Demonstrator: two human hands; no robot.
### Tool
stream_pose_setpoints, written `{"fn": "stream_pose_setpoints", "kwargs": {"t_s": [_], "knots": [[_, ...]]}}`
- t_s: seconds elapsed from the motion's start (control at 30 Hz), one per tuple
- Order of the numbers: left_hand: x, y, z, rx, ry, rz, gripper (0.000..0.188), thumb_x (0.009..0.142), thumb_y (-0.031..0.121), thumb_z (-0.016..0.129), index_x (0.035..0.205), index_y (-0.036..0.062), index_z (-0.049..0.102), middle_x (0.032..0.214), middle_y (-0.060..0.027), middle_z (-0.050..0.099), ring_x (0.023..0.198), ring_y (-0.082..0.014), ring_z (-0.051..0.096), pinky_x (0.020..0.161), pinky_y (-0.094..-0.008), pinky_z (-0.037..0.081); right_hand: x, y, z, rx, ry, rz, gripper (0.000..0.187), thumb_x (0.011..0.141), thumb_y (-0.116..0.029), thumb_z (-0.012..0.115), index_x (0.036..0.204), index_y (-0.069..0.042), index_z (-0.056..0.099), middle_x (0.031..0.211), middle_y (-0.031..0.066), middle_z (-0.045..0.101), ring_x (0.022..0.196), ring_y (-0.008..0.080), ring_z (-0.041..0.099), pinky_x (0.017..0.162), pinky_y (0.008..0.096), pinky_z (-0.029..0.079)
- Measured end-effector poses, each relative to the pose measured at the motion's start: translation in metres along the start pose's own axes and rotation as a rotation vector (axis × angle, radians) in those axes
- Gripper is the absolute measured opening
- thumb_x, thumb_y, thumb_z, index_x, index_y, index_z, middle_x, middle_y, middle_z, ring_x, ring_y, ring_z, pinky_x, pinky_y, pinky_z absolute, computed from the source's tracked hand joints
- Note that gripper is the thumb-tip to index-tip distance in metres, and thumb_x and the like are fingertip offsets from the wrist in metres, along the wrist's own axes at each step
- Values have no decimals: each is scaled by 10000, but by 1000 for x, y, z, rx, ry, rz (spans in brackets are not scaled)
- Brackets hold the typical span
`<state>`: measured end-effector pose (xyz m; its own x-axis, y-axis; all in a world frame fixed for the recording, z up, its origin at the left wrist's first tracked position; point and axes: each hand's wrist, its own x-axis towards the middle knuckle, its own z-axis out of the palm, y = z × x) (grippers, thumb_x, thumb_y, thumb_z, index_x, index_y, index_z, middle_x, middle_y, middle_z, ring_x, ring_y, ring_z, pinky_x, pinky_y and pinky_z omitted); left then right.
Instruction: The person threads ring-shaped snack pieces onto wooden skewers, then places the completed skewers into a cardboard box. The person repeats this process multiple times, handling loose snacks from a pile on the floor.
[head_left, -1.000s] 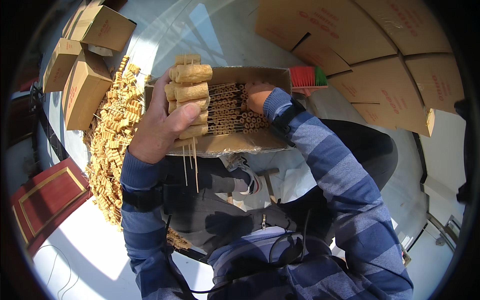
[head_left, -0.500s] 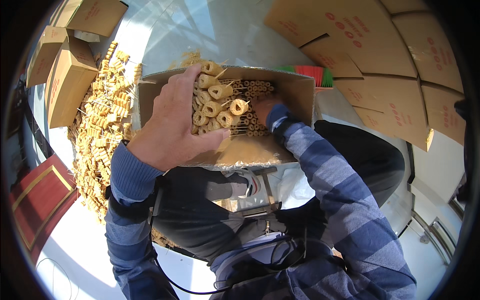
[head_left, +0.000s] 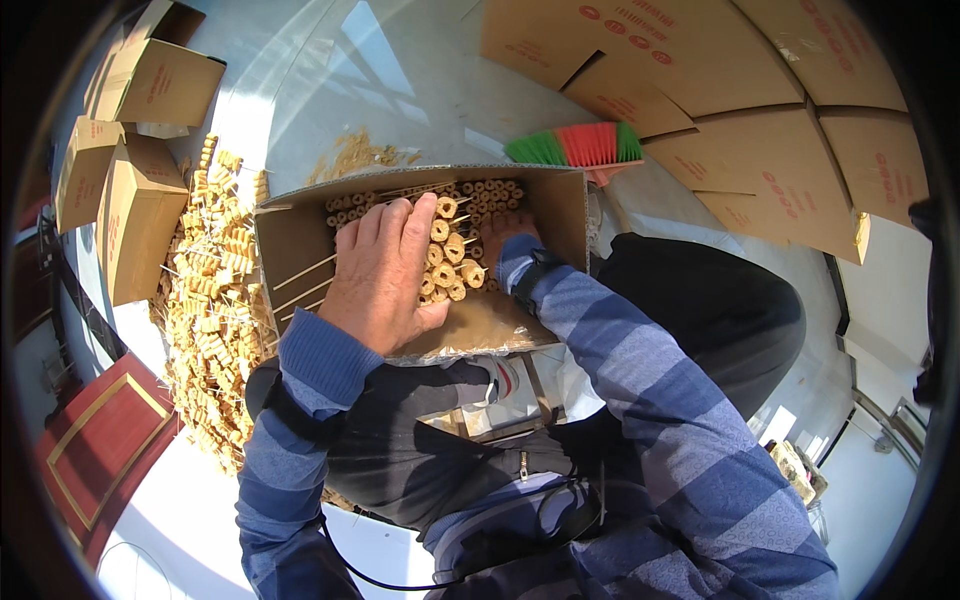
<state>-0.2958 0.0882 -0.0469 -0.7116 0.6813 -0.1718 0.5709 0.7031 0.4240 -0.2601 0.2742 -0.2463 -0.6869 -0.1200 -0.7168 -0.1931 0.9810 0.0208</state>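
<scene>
An open cardboard box [head_left: 300, 245] rests on my lap, tilted toward me. Inside lie rows of skewers [head_left: 470, 200] threaded with tan spiral pieces. My left hand [head_left: 385, 270] lies palm down over a bundle of these skewers [head_left: 450, 265] inside the box, fingers curled around it. Thin stick ends poke out to the left of that hand. My right hand [head_left: 505, 235] is deep in the box beside the bundle, pressed against the skewers, mostly hidden by my striped sleeve.
A large heap of the same skewers [head_left: 215, 300] lies on the floor at my left. Closed cardboard boxes [head_left: 140, 200] stand beyond it. A red and green broom head [head_left: 580, 145] lies behind the box. Flattened cartons [head_left: 760, 90] cover the floor at the upper right. A red panel [head_left: 95, 445] sits lower left.
My left hand carried a bundle of skewers from above the box rim down into the box and laid it among the rows. The right hand stayed inside the box.
</scene>
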Motion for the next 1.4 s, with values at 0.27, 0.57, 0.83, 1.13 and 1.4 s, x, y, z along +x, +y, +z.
{"fn": "stream_pose_setpoints", "kwargs": {"t_s": [0.27,0.57,0.83,1.13,1.4], "knots": [[6,-3,14,46,-90,-52,1038,679,268,858,1510,13,290,1364,-202,429,1294,-369,419,1120,-493,319,-2,0,-6,98,-29,7,474,951,-268,459,1385,-91,532,1369,160,583,1254,363,535,1071,563,320],[33,-2,63,277,-89,19,1061,674,363,856,1515,30,301,1418,-185,409,1318,-342,387,1098,-498,319,-14,-29,28,-91,-61,153,590,985,-372,458,1512,-113,404,1497,138,472,1384,342,420,1082,595,300],[59,-9,107,274,-36,134,1026,725,403,809,1536,45,292,1471,-208,362,1391,-381,319,1163,-558,243,16,-52,77,-705,157,474,621,1026,-427,396,1582,-174,288,1601,37,356,1445,271,355,1100,527,329],[81,-18,172,369,160,202,942,731,358,750,1533,115,321,1426,-175,424,1347,-390,378,1128,-590,285,-20,-30,7,-43,-187,210,625,1017,-470,429,1547,-147,359,1567,45,408,1392,259,416,1115,475,349],[95,-20,203,366,241,254,737,852,293,600,1518,95,354,1384,-170,459,1308,-362,421,1105,-569,319,-25,-20,-17,61,-343,141,603,1018,-470,453,1521,-138,420,1532,52,462,1347,256,474,1103,484,370]]}}
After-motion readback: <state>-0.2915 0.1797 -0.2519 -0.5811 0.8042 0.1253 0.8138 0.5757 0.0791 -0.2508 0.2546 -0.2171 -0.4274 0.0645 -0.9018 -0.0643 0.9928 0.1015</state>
